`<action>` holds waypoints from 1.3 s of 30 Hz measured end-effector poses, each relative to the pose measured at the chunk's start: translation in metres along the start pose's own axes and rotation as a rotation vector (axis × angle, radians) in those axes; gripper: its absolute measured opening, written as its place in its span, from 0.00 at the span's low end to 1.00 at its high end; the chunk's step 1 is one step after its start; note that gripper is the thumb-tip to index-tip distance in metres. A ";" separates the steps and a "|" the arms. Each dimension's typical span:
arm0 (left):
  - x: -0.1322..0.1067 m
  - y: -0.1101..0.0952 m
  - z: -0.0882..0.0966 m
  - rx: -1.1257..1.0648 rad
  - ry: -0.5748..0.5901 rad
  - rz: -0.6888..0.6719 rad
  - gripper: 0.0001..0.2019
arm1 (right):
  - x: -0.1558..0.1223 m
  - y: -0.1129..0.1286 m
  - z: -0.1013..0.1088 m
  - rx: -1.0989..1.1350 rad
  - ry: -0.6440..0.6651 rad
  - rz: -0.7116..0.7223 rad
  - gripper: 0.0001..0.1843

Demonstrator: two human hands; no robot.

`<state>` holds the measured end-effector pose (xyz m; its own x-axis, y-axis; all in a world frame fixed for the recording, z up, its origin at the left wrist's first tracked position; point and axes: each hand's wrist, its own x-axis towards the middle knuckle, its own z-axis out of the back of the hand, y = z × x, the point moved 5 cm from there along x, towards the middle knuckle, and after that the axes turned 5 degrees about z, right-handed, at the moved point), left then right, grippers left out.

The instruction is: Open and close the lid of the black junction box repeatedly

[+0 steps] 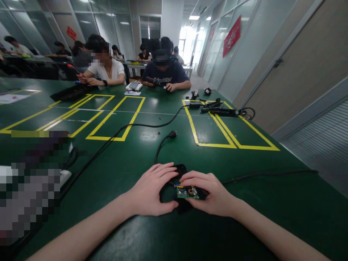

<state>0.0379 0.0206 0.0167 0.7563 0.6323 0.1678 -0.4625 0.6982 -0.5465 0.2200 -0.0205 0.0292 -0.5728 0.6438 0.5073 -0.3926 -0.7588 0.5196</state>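
Observation:
In the middle of the near table, my right hand point(213, 194) pinches a small green circuit board point(187, 193) by its right side, fingers above and thumb below. The board carries a copper-coloured coil, with blue and yellow wires at its upper left edge. Black casing point(181, 168) shows behind and under the board; the hands partly hide its outline. My left hand point(152, 190) curves around the left side, its fingers and thumb apart. Its fingertips are close to the casing; whether they touch it I cannot tell. A black power cord with a plug point(172, 134) curls up behind the hands.
A long black cable point(146, 125) crosses the green table point(130, 232); another cord point(272, 174) runs off right. Black tools and cables point(217, 108) lie at the far right, near yellow tape rectangles point(217, 146). Two people sit opposite, one holding a black tool point(153, 81). Blurred items fill the left.

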 end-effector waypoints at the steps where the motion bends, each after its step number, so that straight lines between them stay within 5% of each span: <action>1: 0.000 0.003 0.001 -0.010 0.022 -0.008 0.37 | 0.000 -0.002 0.000 -0.010 -0.002 -0.010 0.15; 6: -0.001 0.015 0.009 -0.074 0.042 -0.085 0.43 | -0.002 -0.010 -0.002 -0.107 0.064 -0.073 0.19; 13: 0.001 0.015 0.012 -0.093 0.024 -0.170 0.50 | -0.006 -0.020 0.000 -0.197 0.106 -0.153 0.42; 16: 0.002 0.011 0.016 -0.069 -0.062 -0.175 0.40 | -0.004 -0.018 0.000 -0.167 0.150 -0.142 0.35; 18: 0.003 0.011 0.020 -0.033 -0.130 -0.110 0.23 | -0.003 -0.015 0.000 -0.161 0.171 -0.136 0.34; 21: 0.002 0.011 0.017 -0.007 -0.105 -0.043 0.10 | -0.002 -0.012 0.000 -0.174 0.195 -0.120 0.38; 27: 0.001 0.008 0.007 0.002 -0.038 -0.031 0.09 | 0.000 -0.013 0.003 -0.087 0.126 -0.153 0.14; 39: 0.003 0.002 0.009 0.120 -0.034 -0.039 0.12 | 0.004 -0.012 -0.002 -0.146 0.052 -0.203 0.16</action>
<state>0.0352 0.0265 0.0232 0.7598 0.6132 0.2161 -0.4864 0.7566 -0.4370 0.2208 -0.0094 0.0233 -0.5062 0.7816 0.3644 -0.6010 -0.6228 0.5009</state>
